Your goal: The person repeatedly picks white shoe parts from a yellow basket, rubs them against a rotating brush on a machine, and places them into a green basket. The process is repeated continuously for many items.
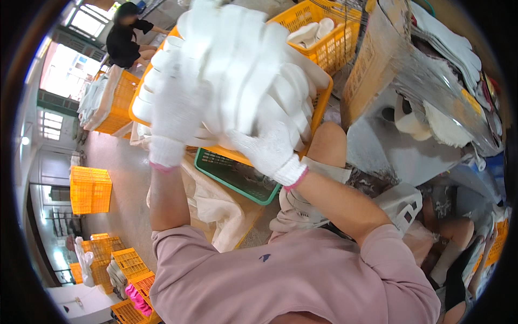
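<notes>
Both of my hands wear white knit gloves with pink cuff edges. Between them is a bunch of long white pieces with rounded ends that look like shoe soles (237,70), blurred by motion. My left hand (175,108) is closed against the bunch's left side, its fingers smeared. At the lower right, my right hand (267,148) grips the bunch, with its fingertips partly hidden. Beneath is an orange crate (324,102) holding more of these white soles, packed in rows.
A green crate (232,185) sits below the orange one, beside a cream cloth (213,205). Another orange crate (340,46) holds white soles. A plastic-wrapped carton (377,59) stands at right. A person in black (123,46) sits far left; more orange crates (90,190) stand at left.
</notes>
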The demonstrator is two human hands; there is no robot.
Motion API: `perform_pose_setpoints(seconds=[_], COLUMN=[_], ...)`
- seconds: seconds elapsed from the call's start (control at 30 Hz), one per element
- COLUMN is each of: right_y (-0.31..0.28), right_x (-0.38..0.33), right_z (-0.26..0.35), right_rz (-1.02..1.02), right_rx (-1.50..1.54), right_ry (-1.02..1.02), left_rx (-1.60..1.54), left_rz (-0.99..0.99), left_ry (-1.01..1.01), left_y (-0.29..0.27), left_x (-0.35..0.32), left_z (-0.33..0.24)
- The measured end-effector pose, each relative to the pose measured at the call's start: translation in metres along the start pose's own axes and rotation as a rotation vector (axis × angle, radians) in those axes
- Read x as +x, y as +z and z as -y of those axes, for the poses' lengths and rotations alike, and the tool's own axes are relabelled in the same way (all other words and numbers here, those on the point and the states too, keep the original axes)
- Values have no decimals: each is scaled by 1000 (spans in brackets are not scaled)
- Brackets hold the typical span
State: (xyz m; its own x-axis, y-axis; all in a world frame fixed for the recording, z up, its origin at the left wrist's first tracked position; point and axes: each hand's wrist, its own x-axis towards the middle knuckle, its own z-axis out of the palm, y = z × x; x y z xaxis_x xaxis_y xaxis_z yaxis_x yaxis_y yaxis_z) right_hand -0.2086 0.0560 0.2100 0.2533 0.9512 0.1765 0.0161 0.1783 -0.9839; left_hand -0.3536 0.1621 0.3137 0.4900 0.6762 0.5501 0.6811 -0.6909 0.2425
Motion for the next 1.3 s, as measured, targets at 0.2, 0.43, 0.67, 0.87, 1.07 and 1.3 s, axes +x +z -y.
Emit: perform_pose_setpoints(seconds=[0.2,0.43,0.67,0.87,1.07,1.3], right_y=[-37,-20,-31,-87,-196,-249], right_x=[-22,33,61,-26,-187,-307], right_z=[-29,-30,-39,-3,17,17], right_rz=[-211,-157,-142,50,-472,-845], right_rx=[-354,-810,-884,31,57,-549], right_ry=[-96,-775,-672,-182,268,503], left_rx=[216,294,-1148,-1501,-1360,-2127], left_rz=[68,249,36,-230,563,798], left_ry=[-12,109,-747,-610,-472,-1384], left_y=[64,23,-19,73,139,299], left_x=[-5,68,45,-107,-198,-152], left_z=[-43,61,147,-26,-191,-334])
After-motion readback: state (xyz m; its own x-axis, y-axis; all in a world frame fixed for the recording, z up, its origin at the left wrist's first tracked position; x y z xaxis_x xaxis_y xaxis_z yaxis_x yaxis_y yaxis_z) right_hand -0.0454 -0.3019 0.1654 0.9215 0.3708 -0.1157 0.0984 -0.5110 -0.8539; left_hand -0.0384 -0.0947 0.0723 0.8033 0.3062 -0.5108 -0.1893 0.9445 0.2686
